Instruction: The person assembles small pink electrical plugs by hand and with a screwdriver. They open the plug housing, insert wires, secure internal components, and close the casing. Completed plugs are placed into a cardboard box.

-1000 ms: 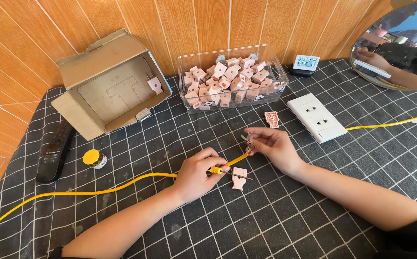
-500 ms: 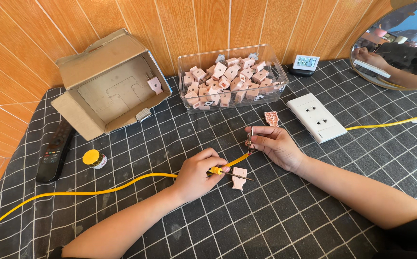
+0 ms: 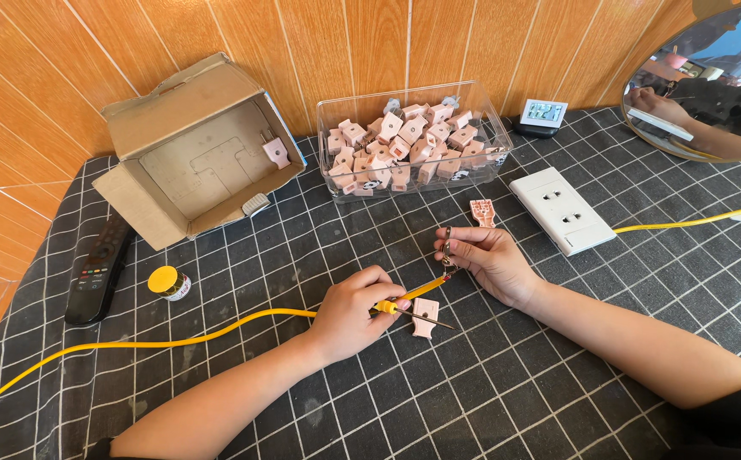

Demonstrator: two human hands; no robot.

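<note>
A black cloth with a white grid (image 3: pixel 558 383) covers the table in front of an orange wood-panelled wall. On the cloth, well to the left of the clear plastic tub (image 3: pixel 413 140), an open brown cardboard box (image 3: pixel 191 153) lies on its side with one pink plug (image 3: pixel 276 152) inside it. The tub, heaped with pale pink plastic plug parts, stands against the wall. To the right of the tub lies a white rectangular wall socket plate (image 3: pixel 563 209), and behind that plate a small white-framed display (image 3: pixel 543 112). A round mirror (image 3: pixel 711 77) leans far right of the tub. A black remote control (image 3: pixel 98 268) lies far left and forward of the tub, with a small yellow-capped jar (image 3: pixel 168 282) beside it.

A long yellow cable (image 3: pixel 174 339) runs from the left edge towards the middle, forward of the tub. The left hand (image 3: pixel 355 311) is closed around its end, gripping the yellow cable together with what seems to be a thin yellow-handled screwdriver (image 3: pixel 413 311), though the two are hard to separate. The right hand (image 3: pixel 490 260), forward and right of the tub, pinches the small metal contact piece (image 3: pixel 447 251) at the cable tip between thumb and forefinger, other fingers curled. A pink plug shell half (image 3: pixel 424 317) lies just below the hands; another pink plug half (image 3: pixel 482 212) lies just forward of the tub's right end.
</note>
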